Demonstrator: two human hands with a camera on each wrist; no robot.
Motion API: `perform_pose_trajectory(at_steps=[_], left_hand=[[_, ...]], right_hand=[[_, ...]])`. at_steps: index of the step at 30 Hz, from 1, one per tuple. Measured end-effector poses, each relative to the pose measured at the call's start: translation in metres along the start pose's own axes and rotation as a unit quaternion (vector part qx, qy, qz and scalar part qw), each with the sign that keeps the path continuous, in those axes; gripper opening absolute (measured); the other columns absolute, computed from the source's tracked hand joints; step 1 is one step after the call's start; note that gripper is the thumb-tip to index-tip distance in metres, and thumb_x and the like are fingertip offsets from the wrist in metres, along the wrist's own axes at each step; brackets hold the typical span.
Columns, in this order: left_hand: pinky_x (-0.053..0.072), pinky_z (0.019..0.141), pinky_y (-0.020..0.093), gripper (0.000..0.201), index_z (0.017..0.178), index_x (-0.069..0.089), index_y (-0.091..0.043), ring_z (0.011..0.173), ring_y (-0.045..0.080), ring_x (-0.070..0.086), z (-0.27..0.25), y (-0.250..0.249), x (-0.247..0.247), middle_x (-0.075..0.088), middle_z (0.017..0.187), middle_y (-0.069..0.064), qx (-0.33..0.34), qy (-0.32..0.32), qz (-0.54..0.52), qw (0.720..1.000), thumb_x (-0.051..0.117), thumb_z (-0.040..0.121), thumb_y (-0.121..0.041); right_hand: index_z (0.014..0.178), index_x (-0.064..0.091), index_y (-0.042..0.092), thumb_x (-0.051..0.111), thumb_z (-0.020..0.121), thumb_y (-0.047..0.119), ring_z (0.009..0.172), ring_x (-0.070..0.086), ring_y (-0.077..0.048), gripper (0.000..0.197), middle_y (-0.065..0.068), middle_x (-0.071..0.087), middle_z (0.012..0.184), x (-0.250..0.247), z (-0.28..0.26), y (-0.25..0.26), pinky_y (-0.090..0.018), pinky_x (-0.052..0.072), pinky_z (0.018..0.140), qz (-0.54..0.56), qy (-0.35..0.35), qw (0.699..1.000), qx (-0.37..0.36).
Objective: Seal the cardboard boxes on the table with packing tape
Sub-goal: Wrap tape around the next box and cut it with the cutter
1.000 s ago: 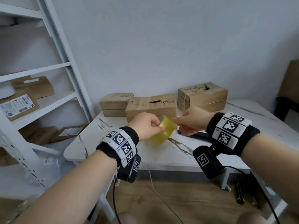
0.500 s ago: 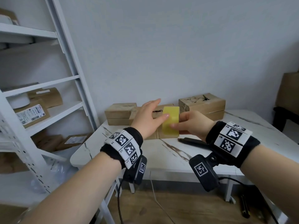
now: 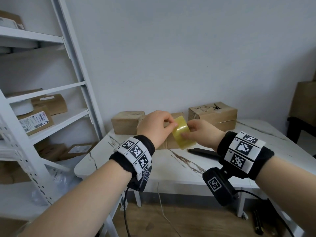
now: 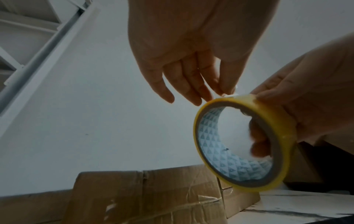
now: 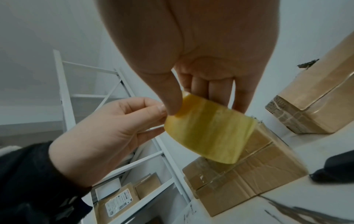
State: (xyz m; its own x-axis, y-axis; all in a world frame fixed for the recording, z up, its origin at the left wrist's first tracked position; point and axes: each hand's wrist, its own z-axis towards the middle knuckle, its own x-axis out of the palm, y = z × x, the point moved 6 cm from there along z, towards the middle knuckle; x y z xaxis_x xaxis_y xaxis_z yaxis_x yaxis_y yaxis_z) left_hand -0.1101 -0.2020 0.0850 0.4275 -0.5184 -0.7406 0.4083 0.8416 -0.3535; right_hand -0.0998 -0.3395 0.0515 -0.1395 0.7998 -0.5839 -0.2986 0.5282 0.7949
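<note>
A yellow packing tape roll [image 3: 183, 135] [image 4: 285, 136] [image 5: 210, 133] hangs in the air over the table's back part. My right hand [image 3: 189, 130] [image 5: 193, 97] grips it, thumb on the outer face and fingers through the core. My left hand [image 3: 173, 124] [image 4: 226, 92] [image 5: 162, 110] pinches the tape's loose end at the roll's top edge with thumb and forefinger. Three cardboard boxes stand along the wall: a left box [image 3: 127, 122], a middle box [image 3: 168, 143] [image 5: 249, 178] partly hidden behind my hands, and a right box [image 3: 212, 113] [image 5: 316, 106].
The white marble-patterned table [image 3: 179, 170] carries a black cutter-like tool [image 3: 203, 152] just right of the middle box. A white metal shelf [image 3: 56, 117] with labelled parcels stands to the left. A brown object [image 3: 304, 100] sits at the far right.
My left hand went from flat, straight fingers against the roll to a pinch at its top edge. The roll has tilted, and both hands stay raised above the middle box.
</note>
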Motion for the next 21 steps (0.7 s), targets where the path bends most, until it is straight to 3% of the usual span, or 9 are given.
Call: perform_pose_trajectory(at_steps=[2,4,7,9,11,15,17,19,21], left_hand=[[0.048,0.079,0.035,0.011,0.078,0.059,-0.026,0.087,0.014,0.059,0.001,0.004,0.002,0.065,0.087,-0.008,-0.008,-0.005,-0.005,1.000,0.058,0.088,-0.030],[0.049,0.075,0.037,0.014,0.077,0.058,-0.022,0.081,0.017,0.059,0.002,0.007,0.005,0.064,0.081,-0.005,-0.030,-0.010,-0.008,0.999,0.056,0.089,-0.028],[0.044,0.069,0.029,0.017,0.077,0.055,-0.017,0.075,0.015,0.055,0.003,0.012,0.004,0.056,0.072,-0.008,-0.067,-0.033,-0.044,0.996,0.055,0.092,-0.024],[0.046,0.072,0.028,0.017,0.078,0.055,-0.013,0.076,0.013,0.059,0.005,0.021,0.004,0.062,0.075,-0.007,-0.102,-0.039,-0.108,0.988,0.055,0.093,-0.021],[0.052,0.082,0.030,0.018,0.078,0.056,-0.009,0.080,0.010,0.066,0.005,0.031,0.005,0.072,0.081,-0.001,-0.136,-0.034,-0.175,0.975,0.055,0.093,-0.019],[0.053,0.088,0.040,0.020,0.074,0.059,-0.012,0.084,0.013,0.068,0.007,0.048,0.010,0.070,0.080,-0.004,-0.176,-0.002,-0.216,0.960,0.057,0.092,-0.018],[0.053,0.082,0.034,0.018,0.074,0.059,-0.016,0.078,0.007,0.066,0.008,0.051,0.012,0.069,0.081,-0.003,-0.162,0.044,-0.230,0.959,0.058,0.092,-0.019],[0.047,0.070,0.016,0.018,0.072,0.060,-0.019,0.073,0.003,0.058,0.009,0.050,0.008,0.067,0.077,-0.007,-0.123,0.055,-0.191,0.972,0.060,0.090,-0.020],[0.042,0.063,0.008,0.017,0.071,0.062,-0.020,0.074,0.005,0.058,0.011,0.052,0.004,0.065,0.075,-0.010,-0.112,0.046,-0.174,0.977,0.063,0.088,-0.022]], right_hand=[[0.095,0.059,0.007,0.057,0.091,0.018,0.082,0.054,-0.019,0.012,-0.009,0.059,0.090,-0.002,0.000,0.005,-0.025,0.041,0.067,0.003,-0.020,1.000,-0.008],[0.098,0.060,0.006,0.057,0.091,0.025,0.082,0.053,-0.019,0.020,-0.006,0.057,0.088,-0.005,0.004,0.007,-0.027,0.040,0.069,-0.050,-0.046,0.998,-0.012],[0.088,0.060,0.008,0.057,0.090,0.034,0.077,0.054,-0.019,0.027,-0.006,0.058,0.082,-0.007,0.011,0.007,-0.028,0.041,0.066,-0.143,-0.076,0.987,-0.008],[0.068,0.052,0.012,0.057,0.088,0.044,0.061,0.049,-0.015,0.038,-0.002,0.053,0.067,-0.009,0.015,0.000,-0.025,0.037,0.054,-0.158,-0.091,0.983,0.017],[0.064,0.052,0.015,0.058,0.083,0.055,0.057,0.051,-0.011,0.045,0.001,0.055,0.065,-0.010,0.018,-0.007,-0.022,0.038,0.050,-0.138,-0.103,0.984,0.041],[0.106,0.064,0.019,0.059,0.083,0.054,0.096,0.060,-0.018,0.042,-0.003,0.062,0.111,-0.006,0.021,-0.006,-0.026,0.048,0.075,-0.089,-0.097,0.991,0.031],[0.120,0.061,0.025,0.058,0.088,0.042,0.104,0.056,-0.017,0.036,-0.002,0.058,0.122,-0.001,0.024,-0.004,-0.026,0.044,0.082,-0.079,-0.052,0.995,0.025],[0.116,0.064,0.028,0.058,0.090,0.035,0.100,0.055,-0.015,0.027,-0.001,0.060,0.119,0.006,0.028,-0.005,-0.028,0.045,0.087,-0.072,0.016,0.997,0.035],[0.101,0.069,0.028,0.061,0.088,0.033,0.097,0.058,-0.017,0.015,-0.001,0.065,0.109,0.008,0.033,-0.005,-0.033,0.047,0.091,-0.059,0.041,0.996,0.045]])
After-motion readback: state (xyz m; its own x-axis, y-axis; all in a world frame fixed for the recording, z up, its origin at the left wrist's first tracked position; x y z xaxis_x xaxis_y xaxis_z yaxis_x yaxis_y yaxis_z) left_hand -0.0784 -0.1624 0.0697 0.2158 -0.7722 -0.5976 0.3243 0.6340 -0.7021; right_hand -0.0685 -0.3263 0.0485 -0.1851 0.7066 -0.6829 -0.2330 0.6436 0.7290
